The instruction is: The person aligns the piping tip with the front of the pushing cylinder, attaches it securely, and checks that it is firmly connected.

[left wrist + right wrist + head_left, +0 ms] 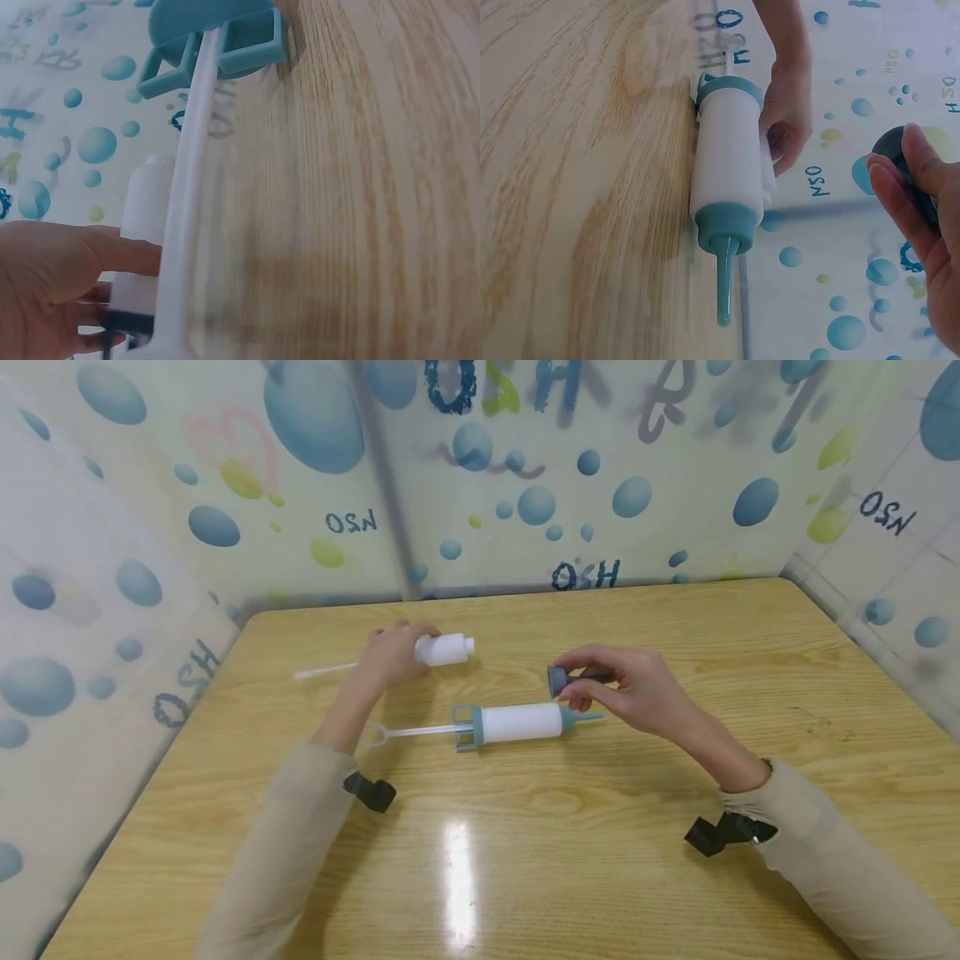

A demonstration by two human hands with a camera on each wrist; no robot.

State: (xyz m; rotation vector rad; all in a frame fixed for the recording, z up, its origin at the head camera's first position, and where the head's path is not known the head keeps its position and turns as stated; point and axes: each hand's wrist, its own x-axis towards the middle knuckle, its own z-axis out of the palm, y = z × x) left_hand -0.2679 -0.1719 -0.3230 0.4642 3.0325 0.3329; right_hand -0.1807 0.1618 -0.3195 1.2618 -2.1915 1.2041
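Note:
My left hand [397, 652] holds a white cylinder [442, 649] with a short narrow neck, its fingers round the body. A thin white rod [326, 671] sticks out on the hand's other side; whether it joins the cylinder is hidden. Between thumb and fingertips, my right hand [637, 685] pinches a dark grey-blue piece [557, 682] with a round head and a narrow stem. Below the hands lies a large toy-like syringe [521, 722], with a white barrel, a teal nozzle [724, 281], a teal finger frame [259, 37] and a white plunger [191, 165].
The wooden table [570, 860] reflects a bright streak of light near its front. A wall covering [510, 527] with bubble prints rises behind the table and at both sides. Black wrist cameras [371, 793] sit on both beige sleeves [832, 852].

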